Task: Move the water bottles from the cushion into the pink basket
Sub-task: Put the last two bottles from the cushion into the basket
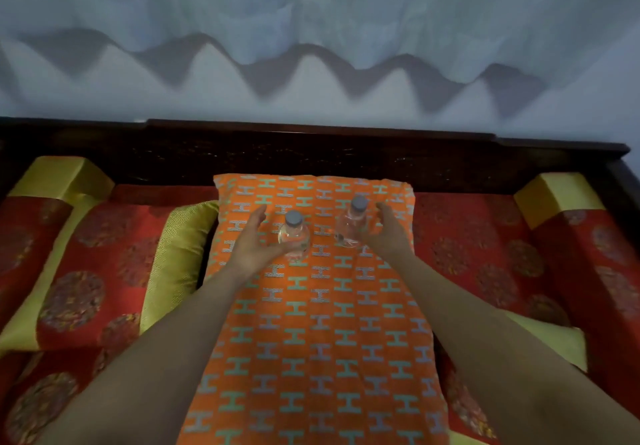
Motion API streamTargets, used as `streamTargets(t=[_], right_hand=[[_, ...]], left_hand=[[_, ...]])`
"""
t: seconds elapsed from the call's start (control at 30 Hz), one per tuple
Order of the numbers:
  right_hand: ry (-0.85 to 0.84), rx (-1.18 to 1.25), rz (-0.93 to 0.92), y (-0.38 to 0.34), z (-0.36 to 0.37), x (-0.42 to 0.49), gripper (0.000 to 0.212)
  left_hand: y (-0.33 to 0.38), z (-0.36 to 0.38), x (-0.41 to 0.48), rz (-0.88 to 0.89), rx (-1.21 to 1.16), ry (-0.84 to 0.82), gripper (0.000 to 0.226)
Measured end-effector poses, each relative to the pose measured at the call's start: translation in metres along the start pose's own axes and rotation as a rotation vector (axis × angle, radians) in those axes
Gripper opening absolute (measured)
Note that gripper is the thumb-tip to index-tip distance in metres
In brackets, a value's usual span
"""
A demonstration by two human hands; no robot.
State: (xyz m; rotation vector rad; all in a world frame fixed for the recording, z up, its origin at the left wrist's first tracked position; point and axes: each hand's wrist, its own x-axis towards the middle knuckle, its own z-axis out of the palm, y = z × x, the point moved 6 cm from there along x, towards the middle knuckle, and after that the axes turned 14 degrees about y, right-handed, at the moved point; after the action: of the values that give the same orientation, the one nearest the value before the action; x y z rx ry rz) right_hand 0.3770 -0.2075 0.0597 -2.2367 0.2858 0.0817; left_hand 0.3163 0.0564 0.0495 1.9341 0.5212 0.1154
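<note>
Orange cushion (311, 323): fills centre frame, patterned, lying on red-and-gold seat (114, 236).
Left hand (254, 240): centre frame, fingers spread wide, cupped beside left bottle (294, 235), thumb touching base.
Right hand (386, 228): fingers wide, beside right bottle (353, 223), contact uncertain.
Both bottles: upright on cushion's upper part, grey caps.

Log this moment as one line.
left hand open at left clear grey-capped water bottle | right hand open at right bottle | orange patterned cushion
</note>
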Motion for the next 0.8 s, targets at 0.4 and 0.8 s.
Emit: streamTargets(t=[0.4,0.8], right_hand=[[0.07,0.164,-0.113,0.015,0.032,0.045,0.047],[0.15,0.331,-0.099,0.014,-0.017,0.004,0.025]], left_hand=[[-0.024,0.035,0.027,0.042,-0.054,0.016,0.061],[0.002,0.015,-0.005,0.133,-0.162,0.076,0.045]])
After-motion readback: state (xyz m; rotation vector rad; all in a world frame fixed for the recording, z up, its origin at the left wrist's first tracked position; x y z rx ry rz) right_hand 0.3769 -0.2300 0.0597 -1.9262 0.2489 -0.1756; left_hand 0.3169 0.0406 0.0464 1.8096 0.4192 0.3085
